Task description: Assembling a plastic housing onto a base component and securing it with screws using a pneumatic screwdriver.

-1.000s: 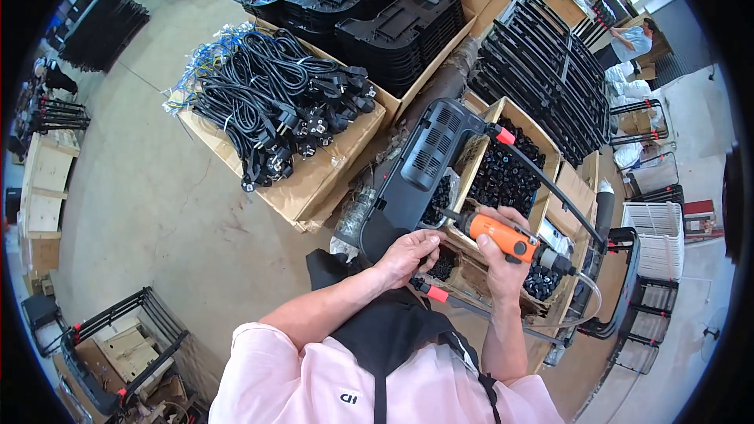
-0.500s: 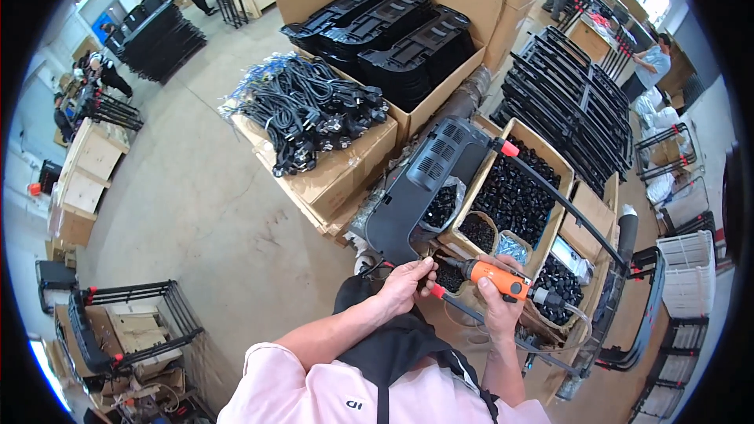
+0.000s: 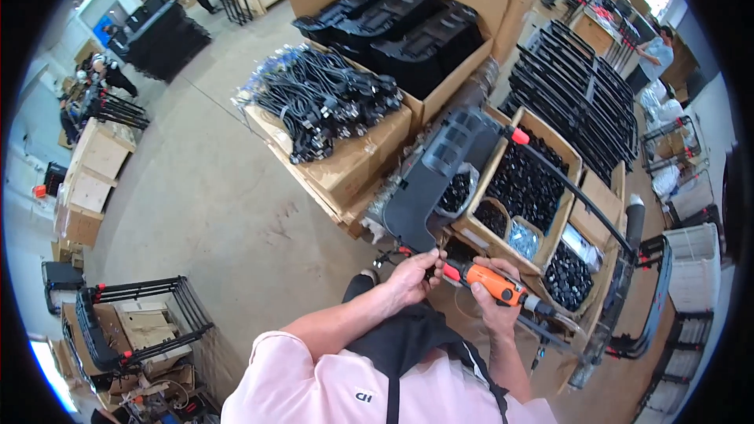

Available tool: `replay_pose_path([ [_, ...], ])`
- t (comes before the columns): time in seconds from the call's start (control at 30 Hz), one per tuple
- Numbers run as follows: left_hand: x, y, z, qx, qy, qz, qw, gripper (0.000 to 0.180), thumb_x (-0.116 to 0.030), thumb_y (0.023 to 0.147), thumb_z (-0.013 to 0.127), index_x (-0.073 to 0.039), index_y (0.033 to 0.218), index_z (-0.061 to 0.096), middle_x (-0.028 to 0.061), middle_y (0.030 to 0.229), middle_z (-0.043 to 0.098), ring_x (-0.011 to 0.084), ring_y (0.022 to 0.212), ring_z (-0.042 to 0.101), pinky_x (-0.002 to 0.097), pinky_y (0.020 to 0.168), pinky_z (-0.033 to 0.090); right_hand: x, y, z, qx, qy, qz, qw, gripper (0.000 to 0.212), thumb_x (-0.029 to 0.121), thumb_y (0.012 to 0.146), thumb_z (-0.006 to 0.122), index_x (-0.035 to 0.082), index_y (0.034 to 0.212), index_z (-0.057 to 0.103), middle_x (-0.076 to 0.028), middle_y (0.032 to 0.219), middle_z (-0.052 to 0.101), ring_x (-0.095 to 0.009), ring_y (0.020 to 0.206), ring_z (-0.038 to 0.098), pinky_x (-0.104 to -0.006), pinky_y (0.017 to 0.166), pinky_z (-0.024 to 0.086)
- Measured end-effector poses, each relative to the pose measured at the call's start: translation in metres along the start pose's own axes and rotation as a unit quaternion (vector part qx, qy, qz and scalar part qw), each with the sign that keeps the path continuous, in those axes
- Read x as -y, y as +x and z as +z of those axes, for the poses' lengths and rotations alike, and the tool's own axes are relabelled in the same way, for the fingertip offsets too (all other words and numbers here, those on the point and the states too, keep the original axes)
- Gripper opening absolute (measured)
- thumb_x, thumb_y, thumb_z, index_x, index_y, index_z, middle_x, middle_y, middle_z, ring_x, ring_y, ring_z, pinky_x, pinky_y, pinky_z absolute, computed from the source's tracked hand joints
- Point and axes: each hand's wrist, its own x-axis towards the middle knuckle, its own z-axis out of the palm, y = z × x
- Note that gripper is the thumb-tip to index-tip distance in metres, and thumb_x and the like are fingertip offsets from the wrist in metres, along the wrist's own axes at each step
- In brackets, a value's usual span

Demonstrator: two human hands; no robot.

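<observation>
Right fingers (image 3: 509, 268) wrapped round the orange driver (image 3: 492, 284), probably to steady it; left fingers (image 3: 431, 257) pinched together, can't tell on what.

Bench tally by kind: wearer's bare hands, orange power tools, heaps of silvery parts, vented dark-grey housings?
Bare left hand and bare right hand: 2
Orange-and-black handheld power tool: 1
Heap of small silvery parts: 1
Large dark-grey vented plastic housing: 1
Total: 5
</observation>
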Motion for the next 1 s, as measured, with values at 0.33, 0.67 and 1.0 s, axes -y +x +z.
replay_pose_path([
  [0.33,-0.021,-0.027,-0.017,0.014,-0.037,-0.059,0.997,0.028,-0.031,0.113,0.051,-0.008,0.121,0.064,-0.0019,0.088,0.059,0.0112,0.075,0.056,0.0249,0.063,0.047,0.006,-0.01,0.045,-0.006,-0.058,0.009,0.998,0.053,-0.004,0.088,0.076,0.003,0.135,0.053,-0.019,0.132,0.067,-0.027,0.121,0.066,-0.0416,0.108,0.053],
  [0.67,-0.039,-0.04,-0.06,0.033,0.075,-0.103,0.991,0.03,-0.021,0.115,0.042,-0.003,0.13,0.062,0.0066,0.106,0.07,0.019,0.094,0.068,0.0329,0.081,0.056,0.005,0.002,0.072,-0.052,-0.102,0.039,0.993,0.051,-0.006,0.089,0.075,0.001,0.135,0.055,-0.018,0.131,0.068,-0.024,0.12,0.066,-0.0394,0.107,0.053],
  [1.0,-0.039,-0.035,-0.076,0.062,0.165,-0.076,0.981,0.029,-0.028,0.115,0.047,-0.006,0.117,0.064,0.004,0.098,0.07,0.0124,0.082,0.067,0.0265,0.069,0.054,-0.009,0.011,0.085,-0.056,-0.135,0.045,0.988,0.049,-0.003,0.088,0.078,0.0,0.133,0.059,-0.017,0.129,0.069,-0.022,0.118,0.068,-0.0381,0.106,0.054],
])
